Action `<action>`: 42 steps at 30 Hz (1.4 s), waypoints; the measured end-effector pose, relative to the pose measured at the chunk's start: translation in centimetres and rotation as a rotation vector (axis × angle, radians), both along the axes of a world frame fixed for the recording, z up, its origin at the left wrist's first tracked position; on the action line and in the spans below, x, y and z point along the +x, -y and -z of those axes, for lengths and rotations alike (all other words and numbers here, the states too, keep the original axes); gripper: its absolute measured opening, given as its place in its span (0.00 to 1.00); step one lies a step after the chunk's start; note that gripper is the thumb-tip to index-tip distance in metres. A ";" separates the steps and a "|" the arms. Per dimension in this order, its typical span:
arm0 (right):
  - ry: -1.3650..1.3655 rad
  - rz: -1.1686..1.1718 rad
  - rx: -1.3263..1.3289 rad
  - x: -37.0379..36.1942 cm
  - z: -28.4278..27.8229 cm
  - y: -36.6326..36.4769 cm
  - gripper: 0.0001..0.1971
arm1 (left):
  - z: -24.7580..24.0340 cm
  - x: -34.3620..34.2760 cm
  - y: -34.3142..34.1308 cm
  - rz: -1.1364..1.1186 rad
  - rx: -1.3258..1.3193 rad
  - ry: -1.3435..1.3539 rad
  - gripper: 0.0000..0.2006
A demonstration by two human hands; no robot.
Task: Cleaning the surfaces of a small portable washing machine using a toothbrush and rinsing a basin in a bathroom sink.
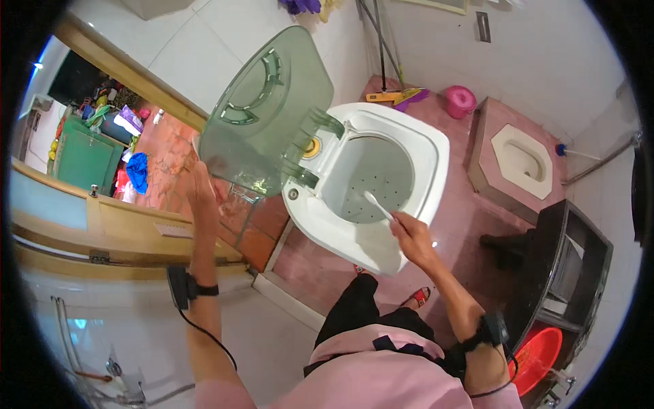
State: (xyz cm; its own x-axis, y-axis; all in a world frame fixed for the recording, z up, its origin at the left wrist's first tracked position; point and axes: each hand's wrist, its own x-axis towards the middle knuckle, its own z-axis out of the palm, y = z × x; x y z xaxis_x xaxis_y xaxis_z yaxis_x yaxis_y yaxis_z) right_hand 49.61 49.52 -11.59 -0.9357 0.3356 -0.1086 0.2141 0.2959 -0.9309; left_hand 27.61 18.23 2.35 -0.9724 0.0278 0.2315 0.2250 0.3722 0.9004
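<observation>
A small white washing machine (pixel 434 150) stands in front of me, its translucent green lid (pixel 300 82) raised and tilted to the left. The round grey tub (pixel 381 170) has several small holes in its bottom. My right hand (pixel 412 237) is closed around the handle of a white toothbrush (pixel 379 206), at the tub's near right rim. The brush's head points up and left over the tub's opening. At the lid's lower left edge, my left hand (pixel 201 194) is upright with its fingers stretched out; it seems to rest against the lid.
Behind the machine, a broom (pixel 388 95) leans in the corner beside a pink bucket (pixel 460 101). A squat toilet (pixel 523 162) is set in a raised pink step. A dark shelf unit (pixel 565 273) and a red basin (pixel 538 360) stand at right. An open doorway (pixel 174 160) lies left.
</observation>
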 end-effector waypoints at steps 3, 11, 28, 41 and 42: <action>-0.095 0.013 0.150 -8.8 0.9 4.5 0.15 | -1.3 1.4 -0.6 -0.056 0.082 0.126 0.22; 0.027 -0.323 0.758 -18.2 3.7 7.8 0.26 | 1.2 0.3 1.0 -0.101 0.137 0.061 0.25; -0.092 -0.302 0.716 -18.2 6.6 5.8 0.30 | 0.3 1.6 -1.9 -0.302 0.101 0.052 0.29; -0.060 0.200 -0.118 -18.6 7.8 9.6 0.20 | 0.6 1.7 -0.9 -0.291 0.003 0.052 0.33; -0.059 0.200 -0.122 -17.9 7.8 10.6 0.20 | 0.6 1.7 -0.5 -0.304 -0.048 0.054 0.33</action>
